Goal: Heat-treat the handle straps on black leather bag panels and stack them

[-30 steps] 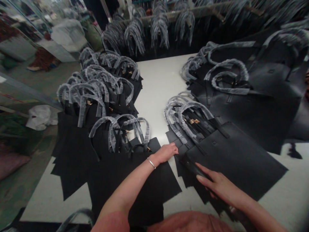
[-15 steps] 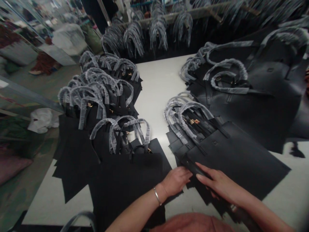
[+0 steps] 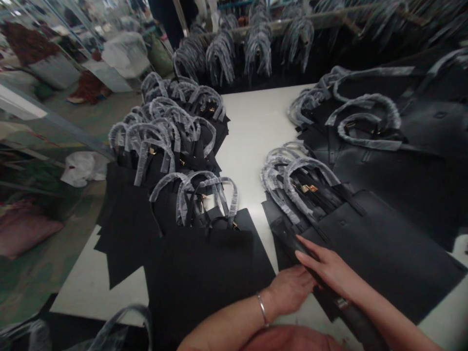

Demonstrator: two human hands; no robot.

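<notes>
"Across the white table (image 3: 244, 126), in the head view, how are the goods arranged?"

"Two groups of black bags flank a pale strip of tabletop: the left group (image 3: 204, 263), overlapping in layers, and the right group (image 3: 380, 243), laid flat at a slant. Looped handles (image 3: 309, 163) in clear, crinkled wrapping rise from both; gold-coloured fittings (image 3: 310, 188) show among them."

"Where are the hands, and how do they grip?"

"Both are at the near left side of the right group. The right hand (image 3: 329, 268) has its thumb and fingers closed upon a long black piece (image 3: 287, 239), slanting beside the nearest bag there. The left hand (image 3: 292, 290), a silver bangle (image 3: 262, 309) at its wrist, is at the same piece; its fingertips are hidden, so whether it grips cannot be told."

"And the room?"

"Behind the table, wrapped handle bunches (image 3: 258, 53) hang along a rail (image 3: 277, 25). Leftward, a grey bar (image 3: 73, 126) slants across the view; a white bundle (image 3: 84, 168) and a pink sack (image 3: 25, 229) lie beyond the table."
</notes>
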